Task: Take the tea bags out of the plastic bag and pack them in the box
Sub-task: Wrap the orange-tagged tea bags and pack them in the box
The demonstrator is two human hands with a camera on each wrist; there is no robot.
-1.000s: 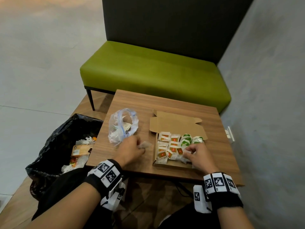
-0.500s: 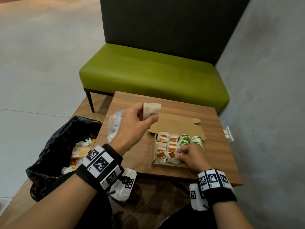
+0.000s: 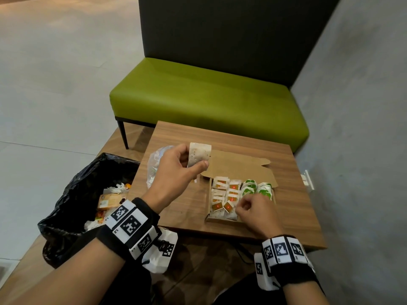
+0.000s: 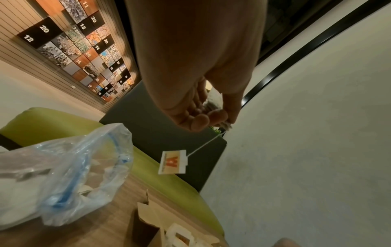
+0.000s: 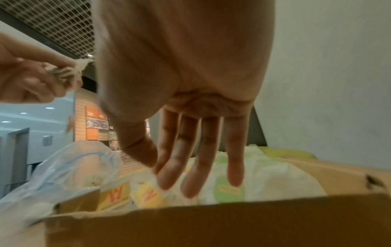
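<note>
My left hand point(image 3: 191, 160) is raised above the table and pinches a pale tea bag point(image 3: 201, 151) between thumb and fingers. In the left wrist view the tea bag point(image 4: 213, 100) shows behind the curled fingers, and its orange tag point(image 4: 173, 162) dangles on a string. The clear plastic bag point(image 3: 156, 164) lies on the table behind that hand. The open cardboard box point(image 3: 222, 219) holds rows of tea bags with orange tags point(image 3: 233, 192) and green tags point(image 3: 250, 188). My right hand point(image 3: 244, 204) is over the box's front right, with fingers point(image 5: 190, 183) straight just above the tea bags, holding nothing.
The small wooden table point(image 3: 293, 194) stands by a grey wall on the right. A bin with a black liner point(image 3: 72, 194) and rubbish sits at the table's left. A green bench point(image 3: 209, 100) is behind. The box's lid flap point(image 3: 237, 166) lies open toward the bench.
My left hand has risen from the table beside the plastic bag, lifting a tea bag above the box's flap. My right hand has stayed over the box's front.
</note>
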